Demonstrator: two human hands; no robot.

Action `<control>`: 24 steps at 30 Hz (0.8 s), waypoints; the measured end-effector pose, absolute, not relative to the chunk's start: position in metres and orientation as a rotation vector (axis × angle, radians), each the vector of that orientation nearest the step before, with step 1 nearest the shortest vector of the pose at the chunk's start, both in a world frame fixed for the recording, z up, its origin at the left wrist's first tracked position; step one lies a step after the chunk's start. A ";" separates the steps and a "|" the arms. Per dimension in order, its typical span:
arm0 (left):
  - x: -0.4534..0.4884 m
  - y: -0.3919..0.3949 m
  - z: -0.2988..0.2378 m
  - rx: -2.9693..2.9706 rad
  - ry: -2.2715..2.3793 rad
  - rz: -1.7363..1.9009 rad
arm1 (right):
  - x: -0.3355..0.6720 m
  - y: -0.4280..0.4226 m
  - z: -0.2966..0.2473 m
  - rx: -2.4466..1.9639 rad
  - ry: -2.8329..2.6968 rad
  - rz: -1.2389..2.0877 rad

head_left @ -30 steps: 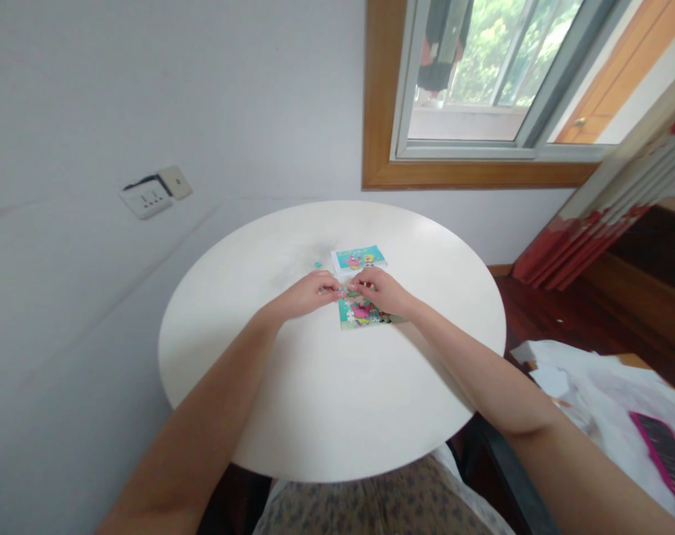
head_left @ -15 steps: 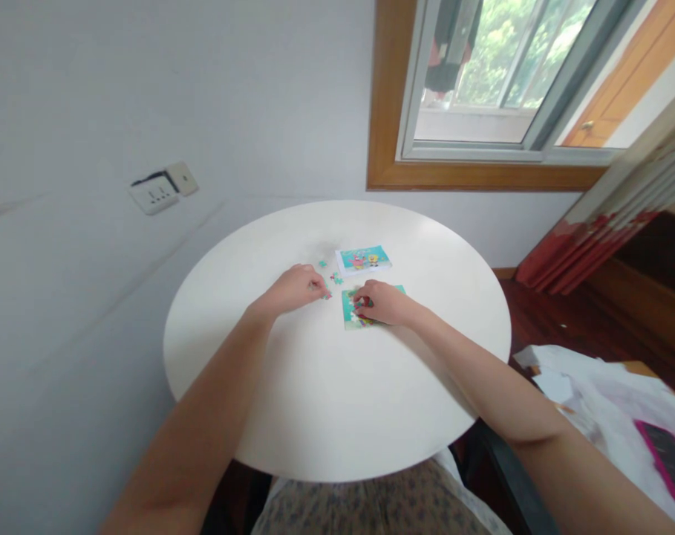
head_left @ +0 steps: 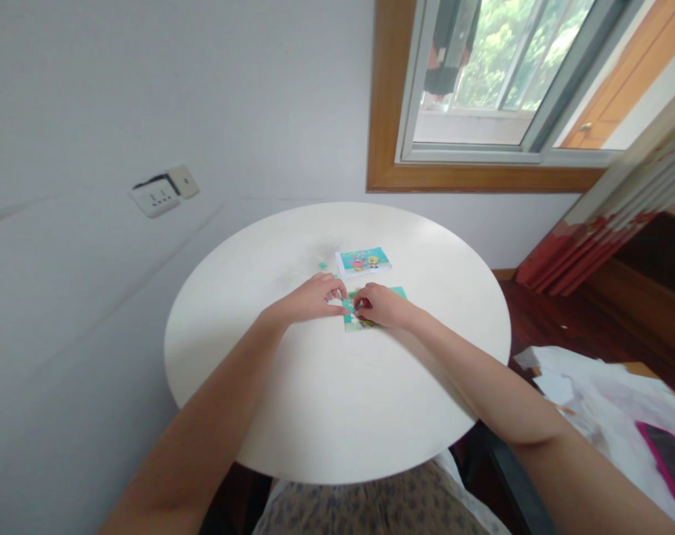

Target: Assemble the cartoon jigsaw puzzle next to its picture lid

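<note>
A small teal cartoon jigsaw puzzle [head_left: 370,312] lies on the round white table [head_left: 337,386]. My left hand [head_left: 315,297] rests at the puzzle's left edge, its fingertips pinched on a small puzzle piece that it presses against the puzzle. My right hand [head_left: 379,305] lies on top of the puzzle, fingers curled and pressing down on it; most of the picture is hidden under it. Just behind the puzzle sits its white box [head_left: 364,261] with the same cartoon picture. A loose teal piece [head_left: 322,264] lies to the left of the box.
A wall socket [head_left: 162,193] is on the white wall to the left. A wood-framed window [head_left: 482,96] stands behind the table. At the right are a red-and-white curtain [head_left: 610,215], white paper sheets [head_left: 587,394] and a pink phone [head_left: 668,461].
My left hand has moved right from the loose pieces beside the box to the puzzle's left edge, bringing a piece with it. My right hand has stayed on the puzzle.
</note>
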State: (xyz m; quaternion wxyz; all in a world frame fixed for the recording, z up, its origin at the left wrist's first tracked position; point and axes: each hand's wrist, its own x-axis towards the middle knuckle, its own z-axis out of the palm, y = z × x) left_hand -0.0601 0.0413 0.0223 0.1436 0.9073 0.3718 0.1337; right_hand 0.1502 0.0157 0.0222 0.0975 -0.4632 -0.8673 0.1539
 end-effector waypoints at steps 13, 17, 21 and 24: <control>-0.054 0.040 0.019 2.644 1.036 0.269 | 0.149 0.018 0.018 -1.385 -2.467 0.552; -0.055 0.040 0.017 2.625 1.011 0.291 | 0.150 0.018 0.018 -1.381 -2.461 0.561; -0.055 0.042 0.016 2.592 0.986 0.322 | 0.150 0.018 0.018 -1.381 -2.460 0.587; -0.055 0.044 0.014 2.592 0.987 0.339 | 0.151 0.017 0.019 -1.379 -2.448 0.597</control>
